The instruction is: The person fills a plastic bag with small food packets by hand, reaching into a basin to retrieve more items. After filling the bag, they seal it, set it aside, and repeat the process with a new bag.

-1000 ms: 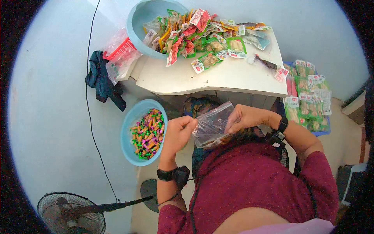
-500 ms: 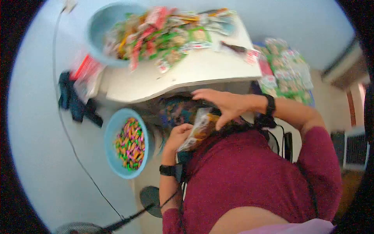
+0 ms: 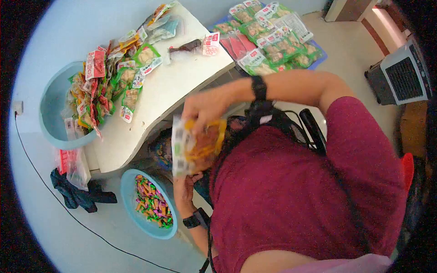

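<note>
A clear plastic packet with yellow and white printing and orange-brown food inside (image 3: 205,148) is over my lap, slightly blurred. My right hand (image 3: 205,109) is closed on its upper part, fingers pinching the plastic. Below, my left hand (image 3: 184,189) holds the packet's lower edge, its fingers partly hidden behind it. Both wrists wear black bands. On the white table (image 3: 150,107) in front, a pile of colourful snack packets (image 3: 98,82) spills from a blue basin (image 3: 54,113).
Another blue basin (image 3: 157,232) of small wrapped sweets (image 3: 152,200) stands on the floor at left. A dark vacuum packet (image 3: 186,47) lies on the table. Beyond it, a blue tray (image 3: 321,61) bears green packets (image 3: 275,45). An air cooler (image 3: 403,75) stands at right.
The view has turned, so the table now appears further left. My right hand has gone from spread fingers beside the packet to gripping its top, and the packet is raised more upright.
</note>
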Demonstrator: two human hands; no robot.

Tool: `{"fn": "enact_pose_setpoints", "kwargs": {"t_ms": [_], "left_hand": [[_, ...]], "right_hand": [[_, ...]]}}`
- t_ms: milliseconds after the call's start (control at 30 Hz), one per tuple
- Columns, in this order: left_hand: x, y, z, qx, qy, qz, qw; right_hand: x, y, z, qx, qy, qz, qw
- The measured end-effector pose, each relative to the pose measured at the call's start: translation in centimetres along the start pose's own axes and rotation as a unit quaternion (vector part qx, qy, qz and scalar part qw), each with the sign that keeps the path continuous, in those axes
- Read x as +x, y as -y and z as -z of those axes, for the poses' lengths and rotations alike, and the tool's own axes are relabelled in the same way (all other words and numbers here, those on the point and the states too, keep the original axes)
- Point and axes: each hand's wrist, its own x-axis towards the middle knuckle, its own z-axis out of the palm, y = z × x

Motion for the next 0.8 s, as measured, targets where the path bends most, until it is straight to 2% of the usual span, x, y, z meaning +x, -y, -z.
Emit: {"fn": "enact_pose_setpoints", "kwargs": {"t_ms": [33, 133, 200, 267, 333, 433, 533, 600, 667, 733, 767, 800], "left_hand": [[-0.2, -0.3, 0.5, 0.010, 0.074, -0.004, 0.997], [-0.8, -0.7, 0.6, 0.050, 0.072, 0.004, 0.996], [-0.9, -0.7, 0.4, 0.054, 0.068, -0.001, 0.996], [-1.1, -0.8, 0.3, 0.065, 0.066, -0.002, 0.996], [-1.0, -0.7, 0.3, 0.073, 0.069, -0.004, 0.995], [-0.7, -1.0, 0.0, 0.087, 0.072, -0.001, 0.994], [-0.7, -1.9, -0.5, 0.115, 0.060, -0.001, 0.991], [-0.6, -2.3, -0.7, 0.128, 0.056, -0.003, 0.990], [-0.4, -2.4, -0.4, 0.131, 0.054, -0.001, 0.990], [-0.3, -2.5, -0.7, 0.136, 0.044, 0.001, 0.990], [-0.3, -2.5, -0.8, 0.137, 0.039, 0.002, 0.990], [-0.3, -2.4, -0.9, 0.143, 0.037, 0.002, 0.989]], "right_hand": [[-1.2, 1.2, 2.0, -0.018, -0.025, -0.025, 0.999], [-6.7, 4.9, 7.7, -0.084, -0.138, -0.126, 0.979], [-11.6, 6.5, 10.5, 0.021, -0.241, -0.189, 0.952], [-17.4, 3.9, 14.5, 0.066, -0.325, -0.180, 0.926], [-22.0, 6.4, 15.0, 0.092, -0.411, -0.197, 0.885], [-28.4, 5.7, 16.0, 0.112, -0.387, -0.188, 0.896], [-33.4, 1.0, 15.8, 0.154, -0.427, -0.267, 0.850], [-37.1, -3.6, 15.7, 0.122, -0.450, -0.347, 0.814], [-37.7, -4.2, 14.6, 0.090, -0.453, -0.416, 0.783], [-35.0, -1.4, 10.8, 0.053, -0.435, -0.473, 0.764], [-33.9, -0.7, 9.5, 0.134, -0.494, -0.360, 0.780], [-34.2, -1.5, 9.7, 0.094, -0.490, -0.368, 0.784]]}}
